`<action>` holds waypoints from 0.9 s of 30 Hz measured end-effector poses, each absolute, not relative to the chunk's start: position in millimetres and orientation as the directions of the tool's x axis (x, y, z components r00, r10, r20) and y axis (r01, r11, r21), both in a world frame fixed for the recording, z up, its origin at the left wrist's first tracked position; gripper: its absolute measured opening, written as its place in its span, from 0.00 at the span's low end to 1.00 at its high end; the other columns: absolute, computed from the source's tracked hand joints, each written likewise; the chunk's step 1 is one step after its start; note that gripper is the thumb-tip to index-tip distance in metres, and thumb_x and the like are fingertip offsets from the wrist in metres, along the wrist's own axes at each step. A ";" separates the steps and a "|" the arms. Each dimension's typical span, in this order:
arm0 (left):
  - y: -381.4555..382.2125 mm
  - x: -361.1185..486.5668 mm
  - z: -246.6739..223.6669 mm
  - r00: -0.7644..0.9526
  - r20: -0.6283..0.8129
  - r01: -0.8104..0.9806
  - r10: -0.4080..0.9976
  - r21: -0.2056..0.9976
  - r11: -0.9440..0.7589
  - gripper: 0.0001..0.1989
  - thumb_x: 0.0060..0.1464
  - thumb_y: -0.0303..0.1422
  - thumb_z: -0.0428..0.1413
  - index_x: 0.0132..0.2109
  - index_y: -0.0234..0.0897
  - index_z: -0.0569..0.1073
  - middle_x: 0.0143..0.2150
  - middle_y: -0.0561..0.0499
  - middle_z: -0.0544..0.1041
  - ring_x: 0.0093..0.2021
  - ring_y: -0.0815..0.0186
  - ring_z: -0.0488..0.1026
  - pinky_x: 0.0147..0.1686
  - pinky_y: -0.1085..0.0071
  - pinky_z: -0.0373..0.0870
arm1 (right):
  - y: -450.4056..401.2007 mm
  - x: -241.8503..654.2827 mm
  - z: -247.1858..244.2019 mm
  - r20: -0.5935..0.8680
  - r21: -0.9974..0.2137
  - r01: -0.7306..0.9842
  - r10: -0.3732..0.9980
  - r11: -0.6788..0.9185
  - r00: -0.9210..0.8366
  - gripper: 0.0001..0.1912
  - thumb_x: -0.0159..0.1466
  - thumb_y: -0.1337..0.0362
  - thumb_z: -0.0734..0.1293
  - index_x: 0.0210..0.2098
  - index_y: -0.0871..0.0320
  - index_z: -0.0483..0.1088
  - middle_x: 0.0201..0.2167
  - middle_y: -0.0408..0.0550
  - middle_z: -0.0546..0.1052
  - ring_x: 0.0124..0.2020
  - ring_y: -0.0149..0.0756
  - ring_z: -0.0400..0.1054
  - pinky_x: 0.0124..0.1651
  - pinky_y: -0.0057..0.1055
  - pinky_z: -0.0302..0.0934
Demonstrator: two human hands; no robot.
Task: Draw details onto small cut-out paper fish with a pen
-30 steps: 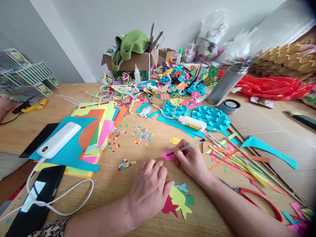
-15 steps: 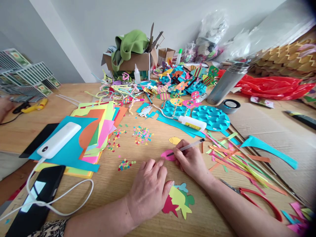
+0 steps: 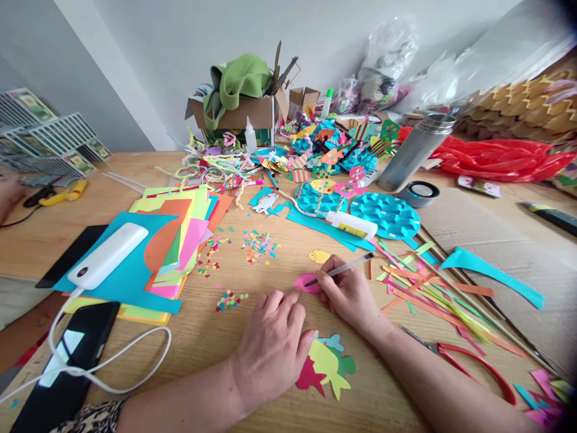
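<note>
My right hand (image 3: 346,291) grips a slim pen (image 3: 349,263), its tip on a small pink paper fish (image 3: 307,282) lying on the wooden table. Part of the fish is covered by my right fingers. My left hand (image 3: 277,340) rests palm down, holding nothing, with a fingertip on the fish's left edge and the thumb apart. Just beyond lies a yellow paper fish (image 3: 319,257) with drawn lines. Below my hands are several plain paper fish cutouts; a lime one (image 3: 325,364) overlaps a red one (image 3: 309,376), partly under my left thumb.
Confetti piles (image 3: 260,245) lie ahead of my left hand. Coloured paper sheets (image 3: 180,240), a power bank (image 3: 110,255) and a phone (image 3: 67,361) are at left. Paper strips (image 3: 433,288) and red-handled scissors (image 3: 478,367) lie right. A glue bottle (image 3: 351,225) and steel flask (image 3: 417,150) stand farther back.
</note>
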State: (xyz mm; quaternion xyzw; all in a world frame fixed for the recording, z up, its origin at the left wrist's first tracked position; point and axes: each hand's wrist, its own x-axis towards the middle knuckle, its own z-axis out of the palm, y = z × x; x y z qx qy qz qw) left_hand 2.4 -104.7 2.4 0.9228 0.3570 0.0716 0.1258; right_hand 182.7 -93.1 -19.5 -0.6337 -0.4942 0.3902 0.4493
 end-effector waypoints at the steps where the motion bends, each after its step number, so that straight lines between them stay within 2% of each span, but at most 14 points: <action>1: -104.9 2.3 2.1 0.733 0.045 0.642 0.678 0.281 -0.713 0.06 0.63 0.35 0.52 0.42 0.36 0.68 0.57 0.43 0.71 0.48 0.54 0.66 0.46 0.52 0.67 | -93.0 182.7 -19.5 -0.051 -0.955 0.277 0.977 -0.108 0.205 0.08 0.60 0.63 0.63 0.25 0.54 0.60 0.12 0.37 0.67 0.11 0.27 0.57 0.16 0.24 0.48; 27: -104.2 2.5 2.2 0.738 0.034 0.642 0.674 0.274 -0.717 0.07 0.63 0.35 0.52 0.42 0.36 0.68 0.58 0.43 0.70 0.47 0.54 0.66 0.45 0.52 0.67 | -94.2 182.3 -18.3 -0.021 -0.959 0.275 0.983 -0.071 0.183 0.09 0.61 0.64 0.62 0.25 0.54 0.59 0.12 0.37 0.66 0.12 0.26 0.56 0.16 0.24 0.48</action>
